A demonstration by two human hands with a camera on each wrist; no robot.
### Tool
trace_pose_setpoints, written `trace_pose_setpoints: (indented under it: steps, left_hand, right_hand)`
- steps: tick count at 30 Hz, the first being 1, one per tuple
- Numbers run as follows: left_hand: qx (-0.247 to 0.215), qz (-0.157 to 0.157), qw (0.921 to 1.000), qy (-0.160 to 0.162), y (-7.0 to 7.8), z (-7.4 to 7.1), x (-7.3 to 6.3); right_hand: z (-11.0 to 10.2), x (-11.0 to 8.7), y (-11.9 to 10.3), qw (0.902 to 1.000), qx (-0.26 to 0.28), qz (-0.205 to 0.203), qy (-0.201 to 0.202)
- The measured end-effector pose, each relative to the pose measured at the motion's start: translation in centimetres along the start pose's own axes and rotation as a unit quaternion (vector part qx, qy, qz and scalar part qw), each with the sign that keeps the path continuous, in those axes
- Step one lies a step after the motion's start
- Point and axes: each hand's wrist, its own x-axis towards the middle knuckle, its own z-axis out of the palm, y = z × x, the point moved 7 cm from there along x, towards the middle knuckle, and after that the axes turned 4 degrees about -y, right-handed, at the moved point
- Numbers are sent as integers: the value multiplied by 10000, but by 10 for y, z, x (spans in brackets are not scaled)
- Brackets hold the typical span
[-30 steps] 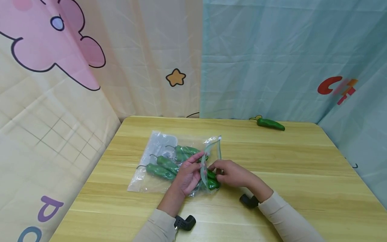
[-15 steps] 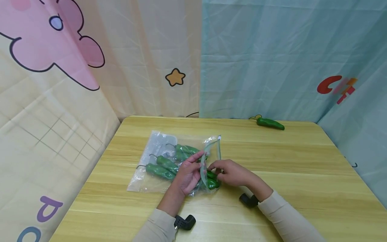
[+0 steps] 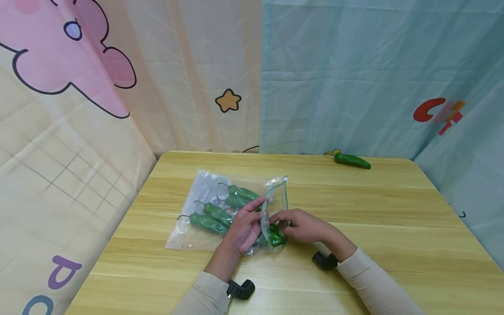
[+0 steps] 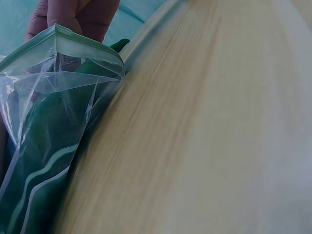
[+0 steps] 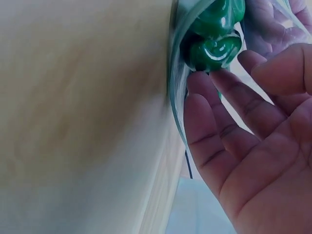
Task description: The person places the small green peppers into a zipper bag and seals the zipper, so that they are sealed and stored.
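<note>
A clear zip bag [image 3: 185,234] lies on the table with several long green peppers [image 3: 206,223] inside, stems toward its closed end. My left hand [image 3: 244,232] holds the bag's mouth, with the thumb at the rim and the index finger stretched along it. At that mouth, my right hand [image 3: 305,225] reaches in with its fingertips against the blunt end of a pepper [image 5: 214,52]. The right wrist view shows these fingers nearly straight, the thumb apart from them. The left wrist view shows the bag's green-edged rim [image 4: 87,44] with dark peppers behind the plastic.
A single green pepper [image 3: 352,160] lies at the table's back edge, right of centre. The wooden table [image 3: 393,227] meets patterned curtains [image 3: 338,78] behind. Black wrist devices [image 3: 242,289] sit on both forearms.
The upper peppers inside the bag have shifted and spread a little, so a second stem shows there. My right fingertips have moved slightly into the mouth. The left hand has stayed put.
</note>
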Motion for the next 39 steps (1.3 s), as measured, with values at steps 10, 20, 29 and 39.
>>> trace_pose_setpoints:
  steps: [10, 20, 29, 39]
  left_hand:
    - [-25, -60, 10000, 22, 0, 1, -1]
    - [-74, -51, 9999, 53, 0, 1, -1]
    - [-80, -44, 9999, 91, 0, -1, -1]
    - [-76, -69, 9999, -65, 0, 0, -1]
  right_hand:
    - [-18, -3, 11, 9998, -28, -162, 107]
    - [-62, -18, 55, 9942, 218, 460, 952]
    - [-104, -30, 94, 9808, 335, 1137, 1551]
    - [-139, -39, 122, 9712, 356, 1483, 1829]
